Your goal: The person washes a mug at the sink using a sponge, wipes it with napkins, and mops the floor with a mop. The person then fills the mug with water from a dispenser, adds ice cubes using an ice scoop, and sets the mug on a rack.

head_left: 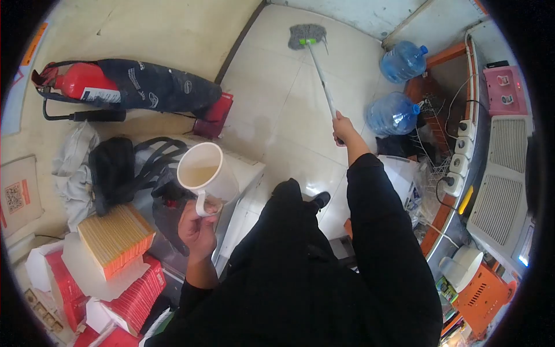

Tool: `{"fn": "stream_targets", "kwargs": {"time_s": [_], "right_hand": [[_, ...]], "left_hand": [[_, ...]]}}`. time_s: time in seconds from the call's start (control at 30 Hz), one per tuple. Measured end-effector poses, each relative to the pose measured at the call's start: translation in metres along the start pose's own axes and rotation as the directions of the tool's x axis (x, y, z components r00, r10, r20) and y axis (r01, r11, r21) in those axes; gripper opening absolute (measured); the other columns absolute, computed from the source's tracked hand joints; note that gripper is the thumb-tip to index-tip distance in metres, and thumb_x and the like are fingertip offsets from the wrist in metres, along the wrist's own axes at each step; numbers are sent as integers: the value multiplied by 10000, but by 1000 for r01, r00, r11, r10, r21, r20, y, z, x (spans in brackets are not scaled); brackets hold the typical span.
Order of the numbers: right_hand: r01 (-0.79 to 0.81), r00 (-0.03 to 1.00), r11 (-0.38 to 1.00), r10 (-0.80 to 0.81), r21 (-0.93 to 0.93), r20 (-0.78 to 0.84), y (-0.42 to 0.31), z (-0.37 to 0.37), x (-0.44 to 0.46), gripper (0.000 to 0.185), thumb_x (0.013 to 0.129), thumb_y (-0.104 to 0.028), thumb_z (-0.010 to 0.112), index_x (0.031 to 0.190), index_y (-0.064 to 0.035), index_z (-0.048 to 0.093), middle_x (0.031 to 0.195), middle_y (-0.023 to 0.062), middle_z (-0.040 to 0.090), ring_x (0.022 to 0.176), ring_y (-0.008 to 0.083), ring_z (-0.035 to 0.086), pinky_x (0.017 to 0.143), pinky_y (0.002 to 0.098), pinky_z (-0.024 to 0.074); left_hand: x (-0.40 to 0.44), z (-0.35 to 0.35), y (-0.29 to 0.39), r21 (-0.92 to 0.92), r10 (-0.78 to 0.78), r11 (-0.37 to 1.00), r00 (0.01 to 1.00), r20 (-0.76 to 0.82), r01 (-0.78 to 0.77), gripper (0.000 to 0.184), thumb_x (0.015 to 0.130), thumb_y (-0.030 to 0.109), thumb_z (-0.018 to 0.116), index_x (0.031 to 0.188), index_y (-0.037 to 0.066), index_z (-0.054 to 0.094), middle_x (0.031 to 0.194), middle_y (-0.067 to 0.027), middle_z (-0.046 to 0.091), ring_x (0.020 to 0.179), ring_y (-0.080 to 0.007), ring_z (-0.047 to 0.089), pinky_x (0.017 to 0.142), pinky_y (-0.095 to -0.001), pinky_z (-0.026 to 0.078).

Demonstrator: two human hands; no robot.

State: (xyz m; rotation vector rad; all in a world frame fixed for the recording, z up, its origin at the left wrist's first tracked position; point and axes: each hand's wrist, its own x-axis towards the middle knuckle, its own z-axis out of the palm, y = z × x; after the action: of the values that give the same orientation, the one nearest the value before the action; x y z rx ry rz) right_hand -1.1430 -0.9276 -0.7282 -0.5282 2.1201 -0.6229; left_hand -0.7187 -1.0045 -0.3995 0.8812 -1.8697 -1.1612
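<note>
My left hand [198,231] is closed round the handle of a white mug [222,182], which is held up over the grey cabinet. Its mouth faces me, and pale liquid seems to show inside, though I cannot tell for sure. With my right arm stretched forward, my right hand [344,130] grips the upper end of a mop [322,78] by its pole. The mop's grey fluffy head [306,36], with a bright green joint, lies flat on the tiled floor [272,87] near the far wall.
Two blue water jugs [393,113] stand right of the mop, beside a wire rack. A fire extinguisher [89,81] in a dark cover hangs at left. Bags [113,173] and an orange-edged paper stack [115,240] crowd the left side. Power sockets [460,147] line the right-hand counter.
</note>
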Motion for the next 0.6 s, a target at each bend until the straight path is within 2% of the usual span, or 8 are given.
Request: {"fn": "stream_targets", "kwargs": {"time_s": [0.07, 0.13, 0.2, 0.23, 0.27, 0.3, 0.43, 0.6], "right_hand": [[-41, 998, 999, 42, 21, -48, -12, 0, -35, 465, 869, -244, 390, 1324, -175, 332, 617, 107, 539, 446, 197, 507, 428, 354, 428], [188, 939, 897, -284, -400, -195, 53, 14, -75, 450, 873, -253, 389, 1315, -177, 352, 640, 125, 562, 468, 211, 522, 477, 376, 442], [12, 996, 963, -36, -268, -85, 70, 8, -174, 435, 875, -213, 406, 1305, -170, 360, 820, 227, 596, 739, 314, 606, 667, 392, 470], [223, 943, 921, -286, -319, -168, 129, 21, -205, 441, 873, -187, 422, 1310, -181, 355, 944, 237, 589, 865, 315, 598, 735, 377, 468], [29, 996, 937, -57, -348, -69, 96, 5, -270, 453, 871, -170, 430, 1316, -192, 347, 1032, 203, 586, 894, 295, 600, 763, 367, 462], [-194, 980, 975, 197, -105, 22, 32, -13, -341, 445, 870, -160, 427, 1309, -196, 360, 1033, 178, 594, 860, 297, 605, 762, 368, 465], [130, 989, 990, -126, -58, 72, 101, 9, -514, 455, 864, -140, 412, 1311, -102, 334, 1128, 154, 534, 1011, 255, 526, 867, 325, 398], [-12, 986, 996, 26, -83, 165, 90, 21, -565, 358, 880, -179, 415, 1218, -64, 413, 1081, 136, 536, 996, 241, 512, 887, 328, 384]], "left_hand": [[0, -3, -5, -57, 20, 998, 1000, -21, -22, 72, 787, 45, 591, 848, 25, 559, 823, -75, 576, 770, -172, 527, 721, -281, 406], [4, -6, -11, -96, 46, 994, 999, -25, -48, 77, 772, 21, 600, 840, 26, 566, 811, -79, 587, 750, -178, 535, 702, -273, 411], [10, -12, -15, -102, 64, 993, 998, 8, -63, 79, 764, 8, 599, 835, 26, 570, 805, -81, 587, 752, -180, 538, 703, -272, 413], [14, -14, -17, -111, 73, 991, 997, 6, -72, 80, 761, 4, 598, 834, 27, 572, 808, -82, 587, 754, -181, 540, 705, -272, 413], [17, -17, -19, -120, 80, 990, 997, 5, -79, 82, 759, 1, 598, 832, 27, 574, 811, -82, 587, 755, -181, 542, 708, -272, 414], [20, -19, -21, -128, 87, 988, 996, 5, -86, 83, 756, -3, 597, 831, 27, 576, 815, -83, 587, 757, -182, 543, 711, -272, 414], [27, -20, -30, -243, 54, 968, 998, -16, -56, 74, 767, 13, 599, 836, 27, 576, 830, -84, 587, 755, -183, 545, 718, -270, 415], [24, -22, -29, -335, 52, 940, 997, -59, -69, 76, 776, 48, 613, 839, 24, 577, 832, -84, 588, 761, -181, 544, 723, -268, 412]]}}
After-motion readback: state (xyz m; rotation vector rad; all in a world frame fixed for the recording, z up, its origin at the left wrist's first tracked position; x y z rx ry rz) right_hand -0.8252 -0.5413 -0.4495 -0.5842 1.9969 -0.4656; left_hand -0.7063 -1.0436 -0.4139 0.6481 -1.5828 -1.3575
